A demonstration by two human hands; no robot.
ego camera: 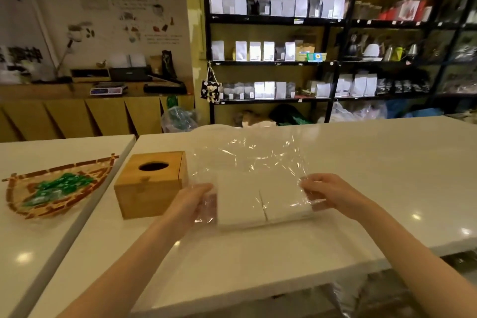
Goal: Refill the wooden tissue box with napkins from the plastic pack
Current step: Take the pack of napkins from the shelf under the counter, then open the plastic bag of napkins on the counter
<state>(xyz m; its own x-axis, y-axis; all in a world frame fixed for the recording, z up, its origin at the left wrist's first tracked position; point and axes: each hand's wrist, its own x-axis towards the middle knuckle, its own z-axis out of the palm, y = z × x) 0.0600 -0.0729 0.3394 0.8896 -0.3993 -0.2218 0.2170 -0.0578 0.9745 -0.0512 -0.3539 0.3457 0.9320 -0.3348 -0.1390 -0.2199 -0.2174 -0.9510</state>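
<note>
Clear crinkled plastic pack lay on the white glossy counter, its loose end trailing far and two square stacks of white napkins side by side at the near end. The left hand and right hand each gripped a side of the pack around the stacks. Just left stood the wooden tissue box, lid closed, oval slot on top. The slick film could slip or tear unevenly, and the soft napkins might spill or crease.

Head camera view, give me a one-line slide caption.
Both hands, left and right, grip the plastic napkin pack beside the closed wooden tissue box.
</note>
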